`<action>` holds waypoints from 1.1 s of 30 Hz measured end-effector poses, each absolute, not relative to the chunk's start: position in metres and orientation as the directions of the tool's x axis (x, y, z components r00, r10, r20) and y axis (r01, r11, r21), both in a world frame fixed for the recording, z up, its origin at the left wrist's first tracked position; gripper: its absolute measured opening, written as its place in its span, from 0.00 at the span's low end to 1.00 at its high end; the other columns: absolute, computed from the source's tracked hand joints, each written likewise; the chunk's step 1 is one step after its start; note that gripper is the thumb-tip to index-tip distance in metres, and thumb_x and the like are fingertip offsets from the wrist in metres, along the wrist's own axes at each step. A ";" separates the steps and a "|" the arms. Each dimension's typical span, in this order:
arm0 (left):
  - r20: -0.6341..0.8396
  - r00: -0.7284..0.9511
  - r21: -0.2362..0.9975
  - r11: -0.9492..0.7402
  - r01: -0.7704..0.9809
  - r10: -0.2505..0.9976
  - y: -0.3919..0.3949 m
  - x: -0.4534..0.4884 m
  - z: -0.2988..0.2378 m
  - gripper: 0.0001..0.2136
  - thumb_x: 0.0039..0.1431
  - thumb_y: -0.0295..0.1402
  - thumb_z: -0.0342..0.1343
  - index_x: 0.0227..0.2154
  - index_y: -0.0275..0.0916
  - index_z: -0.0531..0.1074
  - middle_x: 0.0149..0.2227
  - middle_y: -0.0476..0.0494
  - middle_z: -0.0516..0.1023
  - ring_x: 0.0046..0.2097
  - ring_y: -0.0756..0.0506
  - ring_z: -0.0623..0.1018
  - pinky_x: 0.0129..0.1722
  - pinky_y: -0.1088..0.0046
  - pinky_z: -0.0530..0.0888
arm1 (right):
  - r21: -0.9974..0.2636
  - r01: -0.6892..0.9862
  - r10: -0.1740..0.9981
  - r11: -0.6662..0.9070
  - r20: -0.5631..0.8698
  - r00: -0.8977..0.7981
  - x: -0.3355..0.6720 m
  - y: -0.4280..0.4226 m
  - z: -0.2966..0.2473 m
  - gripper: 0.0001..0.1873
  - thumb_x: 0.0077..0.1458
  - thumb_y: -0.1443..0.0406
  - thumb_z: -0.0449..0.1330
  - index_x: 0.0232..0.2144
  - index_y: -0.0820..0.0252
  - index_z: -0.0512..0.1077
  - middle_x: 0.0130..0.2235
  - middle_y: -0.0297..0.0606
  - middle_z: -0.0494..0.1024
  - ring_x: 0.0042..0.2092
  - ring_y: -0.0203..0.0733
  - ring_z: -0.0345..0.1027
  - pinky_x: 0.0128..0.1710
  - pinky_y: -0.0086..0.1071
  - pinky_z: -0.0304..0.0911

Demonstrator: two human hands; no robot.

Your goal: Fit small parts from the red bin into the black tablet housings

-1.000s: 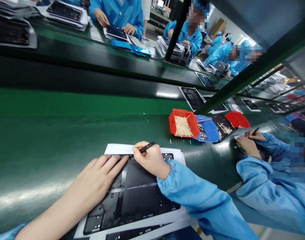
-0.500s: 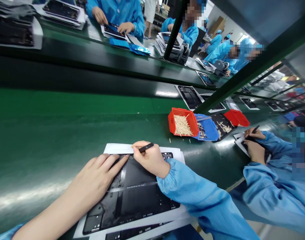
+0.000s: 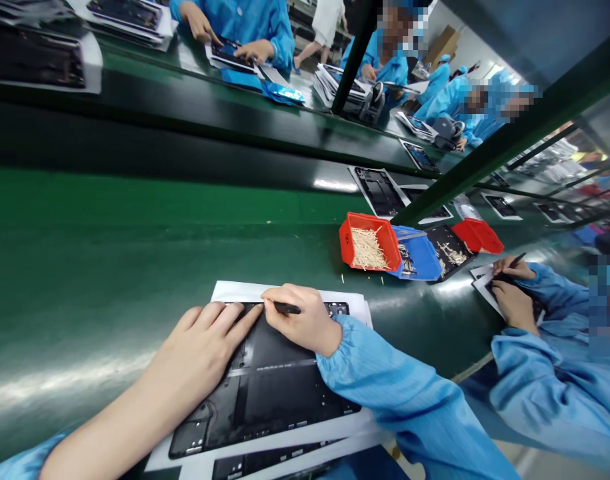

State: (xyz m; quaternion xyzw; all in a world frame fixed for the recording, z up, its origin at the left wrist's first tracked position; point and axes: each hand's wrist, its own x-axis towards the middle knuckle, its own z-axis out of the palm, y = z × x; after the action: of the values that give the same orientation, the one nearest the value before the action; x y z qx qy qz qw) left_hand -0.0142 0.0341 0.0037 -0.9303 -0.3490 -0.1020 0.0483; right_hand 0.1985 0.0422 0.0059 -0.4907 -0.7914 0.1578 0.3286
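Observation:
A black tablet housing [image 3: 285,387] lies on white paper [image 3: 235,291] in front of me. My left hand [image 3: 205,343] rests flat across its upper left part, fingers spread and pressing near the top edge. Beside the left index fingertip, my right hand [image 3: 302,320] pinches slim black tweezers [image 3: 287,307], their back end pointing right. Their tip is hidden by my fingers at the housing's top edge. A second black housing [image 3: 275,460] shows partly beneath, separated by paper.
A red bin [image 3: 369,243] of small pale strips stands beyond, beside a blue bin [image 3: 419,257] and black tray [image 3: 447,252]. A green post [image 3: 485,153] slants across the right. A co-worker's sleeve [image 3: 539,393] is at right; others sit across the dark ledge [image 3: 209,127].
The tweezers have swung lower, their back end now nearly level instead of raised. My left fingertips stay at the top edge. The view has shifted slightly.

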 end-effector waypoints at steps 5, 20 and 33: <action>0.246 0.725 -0.060 -0.736 0.674 0.644 0.034 -0.009 0.007 0.25 0.58 0.19 0.47 0.58 0.35 0.71 0.40 0.38 0.76 0.40 0.38 0.70 0.39 0.61 0.64 | -0.594 0.653 0.880 0.470 0.369 -0.297 0.200 0.043 0.007 0.13 0.65 0.65 0.53 0.36 0.58 0.78 0.33 0.39 0.82 0.33 0.39 0.76 0.39 0.30 0.69; 0.287 0.703 -0.082 -0.715 0.694 0.650 0.029 -0.007 0.002 0.27 0.56 0.18 0.50 0.59 0.37 0.71 0.42 0.39 0.77 0.42 0.38 0.70 0.39 0.61 0.66 | -0.647 0.590 0.853 0.484 0.499 -0.152 0.201 0.046 0.003 0.09 0.62 0.67 0.57 0.33 0.59 0.78 0.33 0.38 0.83 0.34 0.39 0.78 0.36 0.29 0.71; 0.376 0.693 -0.143 -0.701 0.699 0.615 0.024 -0.007 -0.001 0.23 0.59 0.18 0.44 0.53 0.31 0.75 0.46 0.37 0.81 0.46 0.37 0.73 0.42 0.60 0.66 | -0.659 0.547 0.849 0.515 0.478 -0.224 0.209 0.042 0.010 0.10 0.62 0.66 0.59 0.29 0.58 0.76 0.29 0.36 0.81 0.29 0.37 0.74 0.32 0.29 0.69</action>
State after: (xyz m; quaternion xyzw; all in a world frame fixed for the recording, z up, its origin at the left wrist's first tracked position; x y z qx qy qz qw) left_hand -0.0065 0.0239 -0.0007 -0.9096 -0.3611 -0.1517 0.1387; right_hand 0.2086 0.0419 0.0101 -0.4585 -0.7616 0.1791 0.4215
